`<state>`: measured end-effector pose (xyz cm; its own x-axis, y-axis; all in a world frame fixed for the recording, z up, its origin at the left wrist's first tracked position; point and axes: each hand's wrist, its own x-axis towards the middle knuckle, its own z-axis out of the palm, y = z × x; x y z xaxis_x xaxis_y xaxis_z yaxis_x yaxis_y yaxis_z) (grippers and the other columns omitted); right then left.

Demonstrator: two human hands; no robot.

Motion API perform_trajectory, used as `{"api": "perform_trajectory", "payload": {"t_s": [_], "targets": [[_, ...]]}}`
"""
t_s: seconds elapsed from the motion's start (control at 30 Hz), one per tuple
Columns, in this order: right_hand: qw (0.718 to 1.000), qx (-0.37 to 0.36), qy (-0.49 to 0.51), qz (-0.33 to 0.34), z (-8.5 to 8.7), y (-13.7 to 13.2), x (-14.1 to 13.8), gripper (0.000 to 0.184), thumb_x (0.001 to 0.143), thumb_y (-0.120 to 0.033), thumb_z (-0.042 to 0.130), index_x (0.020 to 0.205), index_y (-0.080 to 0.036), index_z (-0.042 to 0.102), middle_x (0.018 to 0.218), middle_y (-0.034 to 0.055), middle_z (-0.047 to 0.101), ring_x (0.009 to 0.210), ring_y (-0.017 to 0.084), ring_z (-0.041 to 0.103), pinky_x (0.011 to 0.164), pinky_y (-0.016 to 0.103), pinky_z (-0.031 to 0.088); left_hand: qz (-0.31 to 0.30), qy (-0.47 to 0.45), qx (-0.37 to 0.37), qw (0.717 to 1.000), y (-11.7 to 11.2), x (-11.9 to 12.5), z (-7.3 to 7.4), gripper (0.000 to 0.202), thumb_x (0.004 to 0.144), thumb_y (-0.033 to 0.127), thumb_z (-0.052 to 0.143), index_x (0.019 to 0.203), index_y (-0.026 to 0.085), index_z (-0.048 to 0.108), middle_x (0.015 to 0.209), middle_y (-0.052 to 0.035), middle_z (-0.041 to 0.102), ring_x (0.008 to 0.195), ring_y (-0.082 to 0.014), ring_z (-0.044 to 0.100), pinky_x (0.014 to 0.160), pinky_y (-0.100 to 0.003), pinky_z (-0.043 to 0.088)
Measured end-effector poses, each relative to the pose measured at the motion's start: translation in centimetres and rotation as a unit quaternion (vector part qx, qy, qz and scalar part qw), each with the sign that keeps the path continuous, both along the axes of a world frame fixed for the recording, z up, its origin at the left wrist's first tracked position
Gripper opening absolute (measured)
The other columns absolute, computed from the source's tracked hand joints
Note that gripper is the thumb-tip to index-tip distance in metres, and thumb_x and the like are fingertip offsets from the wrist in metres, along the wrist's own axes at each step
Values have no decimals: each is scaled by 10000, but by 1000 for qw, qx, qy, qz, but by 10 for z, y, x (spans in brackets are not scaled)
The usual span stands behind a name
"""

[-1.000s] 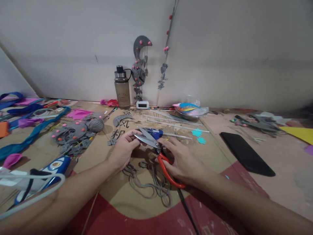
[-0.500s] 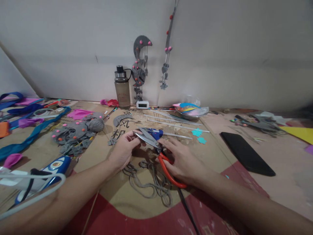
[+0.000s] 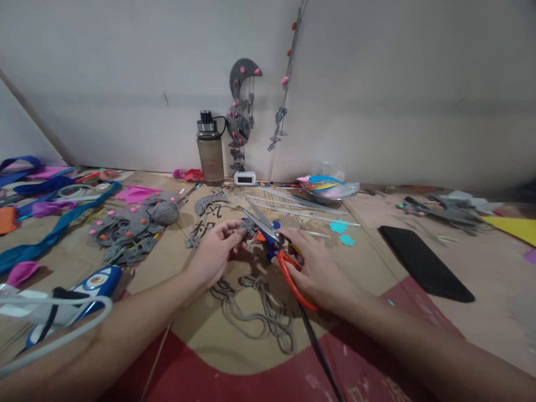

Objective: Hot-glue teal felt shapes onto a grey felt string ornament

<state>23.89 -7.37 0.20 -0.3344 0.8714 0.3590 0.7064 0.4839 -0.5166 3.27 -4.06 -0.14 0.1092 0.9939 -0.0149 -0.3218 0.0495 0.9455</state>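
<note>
My left hand [image 3: 215,252] pinches a small grey felt piece [image 3: 246,227] between thumb and fingers, just above the cardboard. My right hand [image 3: 318,268] is closed around the red handles of a pair of scissors [image 3: 280,254]. Their steel blades point up and left and lie right beside the felt piece. A blue glue gun [image 3: 273,245] lies mostly hidden behind the scissors. Loose grey cord [image 3: 255,304] lies in loops on the cardboard under my hands.
A ball of grey yarn [image 3: 164,212] and grey felt shapes with pink dots [image 3: 121,229] lie left. A water bottle [image 3: 210,149], small clock [image 3: 244,178] and hanging felt mobile [image 3: 240,111] stand at the wall. A black strip [image 3: 422,261] lies right, an iron [image 3: 84,293] near left.
The scissors have tipped up and their blades have closed in beside the grey felt piece in my left hand. My left hand has turned, so the felt piece now shows.
</note>
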Motion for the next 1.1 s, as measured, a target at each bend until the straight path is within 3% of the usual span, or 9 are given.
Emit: {"api": "perform_trajectory", "payload": {"t_s": [0.23,0.6,0.73,0.9,1.1], "targets": [[1000,-10,-16,20,5,-4,-1,454,854,-337,510,1296,-253,458,1137,94,562,975,221,564,843,381,471,-10,-40,6,999,1,0,0,272,626,241,788,819,132,630,677,5,618,533,-48,513,492,-161,357],[998,6,51,-24,5,7,0,448,850,-350,524,1276,-216,503,1199,103,599,1043,232,581,887,390,474,22,25,-3,999,-1,1,3,334,609,245,791,884,151,625,684,22,618,530,-55,533,503,-169,384],[998,23,6,-57,11,13,9,447,842,-354,523,1267,-219,522,1133,91,633,993,236,598,851,387,480,13,61,6,998,-3,0,3,312,630,258,777,879,154,622,662,24,605,537,-58,526,486,-167,352],[993,45,-46,-98,6,16,29,417,851,-345,499,1255,-243,523,1118,93,635,1009,256,592,826,400,474,10,74,20,997,-2,-1,-1,271,645,296,759,824,161,605,607,35,573,511,-57,479,484,-172,323],[968,11,-182,-174,-3,5,55,451,859,-373,467,1279,-209,491,919,100,653,744,226,626,632,325,447,20,79,20,996,-1,0,1,241,667,293,734,768,162,560,594,32,575,497,-53,453,482,-170,302]]}}
